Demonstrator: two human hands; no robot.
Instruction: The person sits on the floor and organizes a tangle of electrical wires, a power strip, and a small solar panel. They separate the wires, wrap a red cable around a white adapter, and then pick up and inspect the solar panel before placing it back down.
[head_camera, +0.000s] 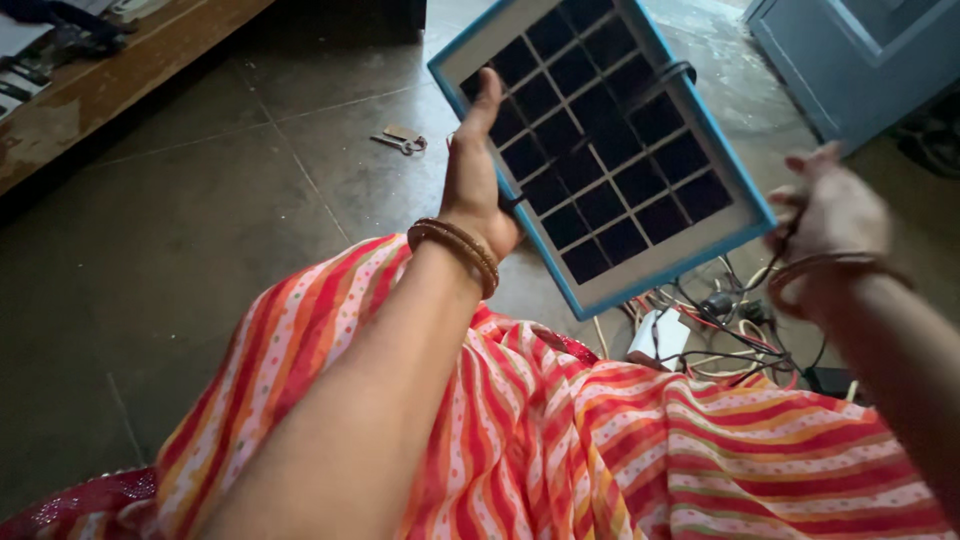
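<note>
Solar panel (610, 150) in left hand (475, 170) — tangled wires (720, 330) below, scissors (400, 140) beyond.

No screens or signs in view. No clear labels either. One possible package: small white boxy item (658, 338) on floor, among tangled wires, just below lower edge of blue-framed panel; too small to tell if box or plastic casing. Top left corner, on wooden worktop (110, 85): flat pale sheets and dark oddments near its edge, too blurred to tell whether packaging.
</note>
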